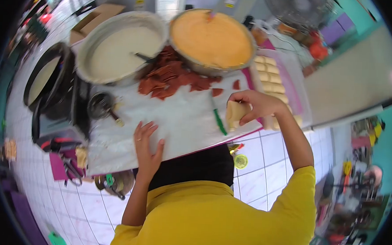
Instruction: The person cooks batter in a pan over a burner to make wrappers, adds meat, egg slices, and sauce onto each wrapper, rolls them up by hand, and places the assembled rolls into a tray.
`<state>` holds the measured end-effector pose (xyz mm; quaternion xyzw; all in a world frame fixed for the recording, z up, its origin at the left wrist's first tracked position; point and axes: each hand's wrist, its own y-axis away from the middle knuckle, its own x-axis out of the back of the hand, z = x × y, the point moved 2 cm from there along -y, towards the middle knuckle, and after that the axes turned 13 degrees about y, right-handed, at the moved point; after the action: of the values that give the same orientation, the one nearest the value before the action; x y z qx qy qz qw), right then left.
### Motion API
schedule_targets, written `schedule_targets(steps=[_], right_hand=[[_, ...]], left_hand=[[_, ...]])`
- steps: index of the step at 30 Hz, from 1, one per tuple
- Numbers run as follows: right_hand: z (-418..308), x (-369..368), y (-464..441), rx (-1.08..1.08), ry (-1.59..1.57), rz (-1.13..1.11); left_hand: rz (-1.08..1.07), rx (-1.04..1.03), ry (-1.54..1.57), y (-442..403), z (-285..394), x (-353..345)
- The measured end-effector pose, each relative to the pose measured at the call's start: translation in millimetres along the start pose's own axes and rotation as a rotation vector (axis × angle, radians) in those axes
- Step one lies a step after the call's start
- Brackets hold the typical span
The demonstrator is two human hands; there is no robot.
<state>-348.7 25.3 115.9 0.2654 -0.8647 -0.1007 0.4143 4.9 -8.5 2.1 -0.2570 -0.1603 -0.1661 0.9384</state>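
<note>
My right hand [261, 104] is closed around a pale, smooth roll [236, 112] above the right front part of the white-covered table [178, 126]. My left hand [148, 143] lies on the table's front part with its fingers apart and nothing in it. Between my hands is a knife with a green handle [219, 122], its blade pointing away from me. Behind it, reddish-brown slices [171, 79] that look like processed meat form a loose pile. More pale rolls [269, 76] lie in rows in a clear tray at the right.
A large bowl of whitish batter [124, 48] and a basin of orange crumbs [211, 39] stand at the back. On the left are a dark pan [43, 79] on a stove and a glass jar with a brush [101, 105]. Scissors [72, 173] hang near the left front corner.
</note>
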Motion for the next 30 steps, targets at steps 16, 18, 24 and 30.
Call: schedule_targets(steps=[16,18,24,30], right_hand=[[235,34,206,-0.727,0.371,0.149],[249,29,205,-0.691,0.405,0.130],[255,20,200,-0.663,0.454,0.019],[224,16,209,-0.594,0.592,0.139]], left_hand=[[-0.064,0.014,-0.211,2,5,-15],[-0.063,0.003,-0.232,1,7,-17],[-0.054,-0.012,-0.255,3,8,-18],[-0.052,-0.032,-0.251,4,7,-17]])
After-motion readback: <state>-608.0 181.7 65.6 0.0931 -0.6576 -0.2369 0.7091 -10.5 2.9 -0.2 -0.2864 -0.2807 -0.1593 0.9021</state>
